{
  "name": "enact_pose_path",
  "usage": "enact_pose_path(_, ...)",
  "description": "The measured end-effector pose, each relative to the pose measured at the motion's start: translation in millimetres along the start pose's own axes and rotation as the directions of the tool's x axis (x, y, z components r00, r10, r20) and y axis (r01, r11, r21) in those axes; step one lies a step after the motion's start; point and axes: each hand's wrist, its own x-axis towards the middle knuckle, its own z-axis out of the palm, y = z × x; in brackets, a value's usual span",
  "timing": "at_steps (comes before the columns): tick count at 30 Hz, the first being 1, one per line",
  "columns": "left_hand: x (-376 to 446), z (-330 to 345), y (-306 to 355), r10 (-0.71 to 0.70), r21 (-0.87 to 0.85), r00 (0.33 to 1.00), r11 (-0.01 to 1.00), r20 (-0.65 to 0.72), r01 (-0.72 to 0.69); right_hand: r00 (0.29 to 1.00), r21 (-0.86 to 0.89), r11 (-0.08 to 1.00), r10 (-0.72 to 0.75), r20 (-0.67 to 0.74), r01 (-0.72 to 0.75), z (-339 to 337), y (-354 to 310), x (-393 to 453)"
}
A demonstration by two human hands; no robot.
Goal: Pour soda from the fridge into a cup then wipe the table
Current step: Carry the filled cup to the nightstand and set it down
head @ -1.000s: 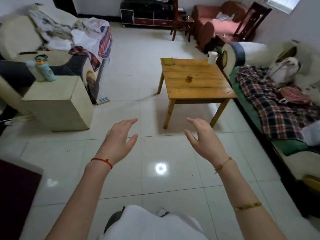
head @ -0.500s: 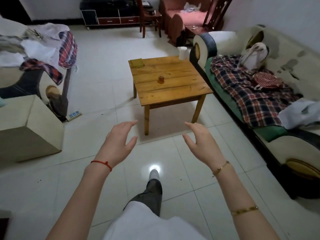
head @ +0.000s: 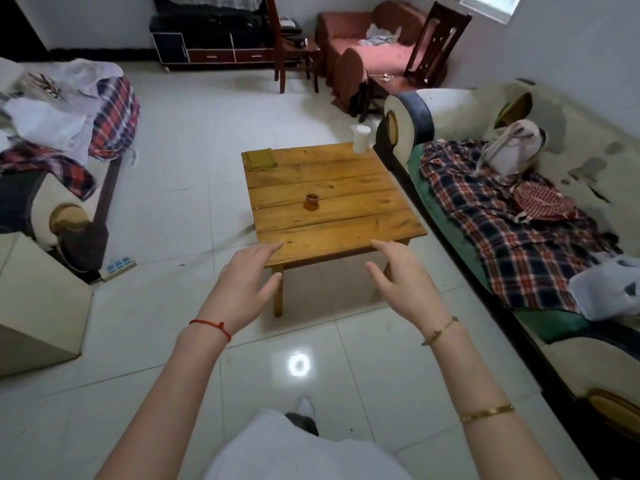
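A low wooden table point(head: 346, 233) stands on the white tile floor ahead of me. A small amber cup point(head: 311, 201) sits near its middle. A folded olive cloth point(head: 260, 159) lies on the far left corner, and a white jug point(head: 361, 138) stands at the far right corner. My left hand point(head: 247, 285) and my right hand point(head: 403, 278) are both raised in front of the table's near edge, fingers relaxed, holding nothing. No fridge or soda is in view.
A sofa point(head: 540, 237) with a plaid blanket and bags runs along the right. A cream cabinet point(head: 38, 306) stands at the left beside a clothes-covered armchair point(head: 65, 140). A power strip point(head: 118, 265) lies on the floor. Wooden chairs and a TV unit point(head: 214, 39) line the back.
The view has come closer to the table, which now sits centred ahead. Both hands stay raised and empty, now over the table's near edge in the image.
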Motion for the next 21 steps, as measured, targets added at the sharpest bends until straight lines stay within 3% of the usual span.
enact_pose_path(12, 136, 8, -18, -0.024, 0.018, 0.999, 1.000, 0.048, 0.023, 0.996, 0.070, 0.997, 0.023, 0.083, -0.029, 6, 37, 135)
enact_pose_path(21, 244, 34, -27, -0.131, 0.036, 0.991, 0.991, 0.012, 0.131, 0.985, 0.068, 0.996, -0.073, 0.158, 0.062, 10, 80, 264)
